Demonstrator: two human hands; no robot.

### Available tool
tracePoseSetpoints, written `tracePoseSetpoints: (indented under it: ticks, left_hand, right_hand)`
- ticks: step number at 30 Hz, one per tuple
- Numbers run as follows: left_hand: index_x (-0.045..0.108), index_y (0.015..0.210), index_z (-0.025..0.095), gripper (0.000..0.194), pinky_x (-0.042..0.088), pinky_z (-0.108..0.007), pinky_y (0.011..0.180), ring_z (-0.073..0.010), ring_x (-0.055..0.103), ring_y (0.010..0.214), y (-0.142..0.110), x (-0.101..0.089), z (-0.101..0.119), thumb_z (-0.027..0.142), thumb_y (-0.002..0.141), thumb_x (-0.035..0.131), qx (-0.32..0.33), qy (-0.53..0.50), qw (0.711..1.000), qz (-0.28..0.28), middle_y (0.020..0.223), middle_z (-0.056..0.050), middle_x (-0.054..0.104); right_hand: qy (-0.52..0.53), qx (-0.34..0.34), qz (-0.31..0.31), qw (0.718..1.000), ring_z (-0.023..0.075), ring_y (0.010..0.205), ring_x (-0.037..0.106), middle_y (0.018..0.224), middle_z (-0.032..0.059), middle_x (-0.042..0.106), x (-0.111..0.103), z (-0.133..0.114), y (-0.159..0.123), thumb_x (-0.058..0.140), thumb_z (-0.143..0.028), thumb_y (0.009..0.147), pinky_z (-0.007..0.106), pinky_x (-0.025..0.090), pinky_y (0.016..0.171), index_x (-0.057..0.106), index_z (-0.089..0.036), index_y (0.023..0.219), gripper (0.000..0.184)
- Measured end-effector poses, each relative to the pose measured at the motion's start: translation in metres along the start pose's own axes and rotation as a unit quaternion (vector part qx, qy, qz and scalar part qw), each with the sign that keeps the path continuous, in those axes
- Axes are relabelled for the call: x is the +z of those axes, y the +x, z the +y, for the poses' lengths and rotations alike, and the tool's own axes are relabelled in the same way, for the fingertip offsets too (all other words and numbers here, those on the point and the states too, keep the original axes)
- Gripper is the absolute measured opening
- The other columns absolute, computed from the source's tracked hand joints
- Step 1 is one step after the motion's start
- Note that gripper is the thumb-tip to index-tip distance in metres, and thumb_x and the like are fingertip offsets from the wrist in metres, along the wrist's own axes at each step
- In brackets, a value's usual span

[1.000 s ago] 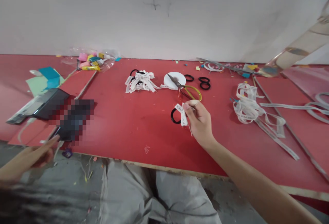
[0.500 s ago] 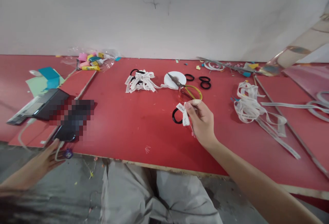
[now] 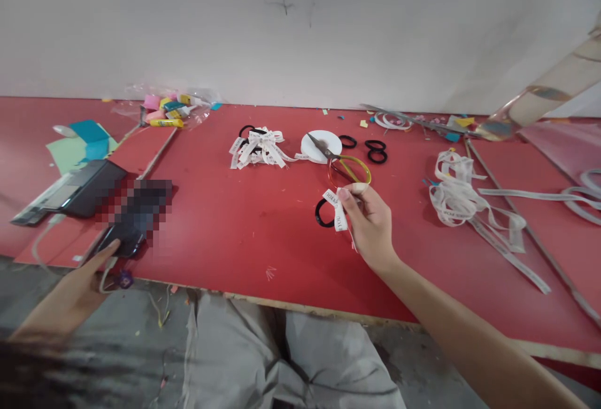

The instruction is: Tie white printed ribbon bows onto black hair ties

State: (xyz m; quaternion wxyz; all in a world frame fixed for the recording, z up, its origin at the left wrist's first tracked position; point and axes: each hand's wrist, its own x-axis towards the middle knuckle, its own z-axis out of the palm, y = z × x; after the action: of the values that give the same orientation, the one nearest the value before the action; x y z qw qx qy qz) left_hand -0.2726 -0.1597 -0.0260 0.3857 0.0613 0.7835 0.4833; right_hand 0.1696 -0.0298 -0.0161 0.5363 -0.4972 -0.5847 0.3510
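My right hand (image 3: 370, 227) is closed in a pinch on a short white printed ribbon (image 3: 340, 210). A black hair tie (image 3: 323, 213) hangs at this ribbon, its far side hidden by the ribbon and my fingers. Just behind lie scissors (image 3: 348, 168) with yellow and red handles, their blades across a white ribbon roll (image 3: 334, 141). At the table's left front edge, my left hand (image 3: 79, 287) grips the near end of a dark phone (image 3: 123, 233). Its thumb rests on top and the other fingers are mostly hidden. A white cable (image 3: 107, 274) runs from the phone.
Hair ties with ribbon bows (image 3: 260, 148) lie in a pile at the back. Loose black hair ties (image 3: 375, 151) are right of the roll. Tangled ribbon (image 3: 453, 196) lies to the right. A dark device (image 3: 89, 190) and a bag of glue tubes (image 3: 166, 111) are left.
My left hand has moved up onto the phone, with its thumb now over the near end. My right hand keeps its pinch on the ribbon, almost still.
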Motion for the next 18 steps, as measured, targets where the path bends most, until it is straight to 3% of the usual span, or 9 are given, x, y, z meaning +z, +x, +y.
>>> tracePoseSetpoints:
  ticks: [6,11,14,18]
  left_hand:
    - [0.063,0.091,0.018,0.019,0.052,-0.024,0.038,-0.0152,0.059,0.039,-0.005,0.003,0.003,0.014,0.073,0.067,-0.010,0.008,1.000,-0.014,0.056,0.004,0.065]
    - [0.063,0.087,0.018,0.016,0.050,-0.023,0.036,-0.0129,0.056,0.035,-0.005,0.005,0.002,0.013,0.073,0.069,-0.002,0.000,1.000,0.015,0.055,0.006,0.063]
    - [0.064,0.086,0.017,0.012,0.051,-0.023,0.038,-0.0132,0.057,0.037,0.000,0.001,0.000,0.015,0.075,0.069,-0.008,0.006,1.000,0.017,0.055,0.005,0.063]
    - [0.068,0.096,0.021,0.022,0.055,-0.023,0.043,-0.0137,0.062,0.045,0.008,-0.009,-0.003,0.012,0.076,0.068,0.000,0.007,1.000,-0.004,0.058,0.006,0.063]
  right_hand:
    - [0.000,0.003,0.002,1.000,0.0096,0.053,0.051,0.060,-0.0038,0.056,0.000,0.000,0.001,0.060,-0.045,0.091,0.023,0.043,0.051,0.061,-0.021,0.078,0.027]
    - [-0.001,0.004,-0.001,1.000,0.0097,0.052,0.051,0.059,-0.0036,0.056,0.001,-0.001,0.000,0.060,-0.047,0.091,0.023,0.043,0.051,0.061,-0.021,0.078,0.028]
    - [-0.004,0.008,-0.001,1.000,0.0094,0.052,0.050,0.058,-0.0040,0.055,0.001,-0.001,0.001,0.060,-0.046,0.091,0.023,0.042,0.050,0.061,-0.021,0.078,0.028]
    - [-0.002,0.006,0.000,1.000,0.0092,0.053,0.051,0.059,-0.0041,0.056,-0.001,0.000,0.001,0.060,-0.046,0.090,0.023,0.043,0.052,0.060,-0.021,0.078,0.028]
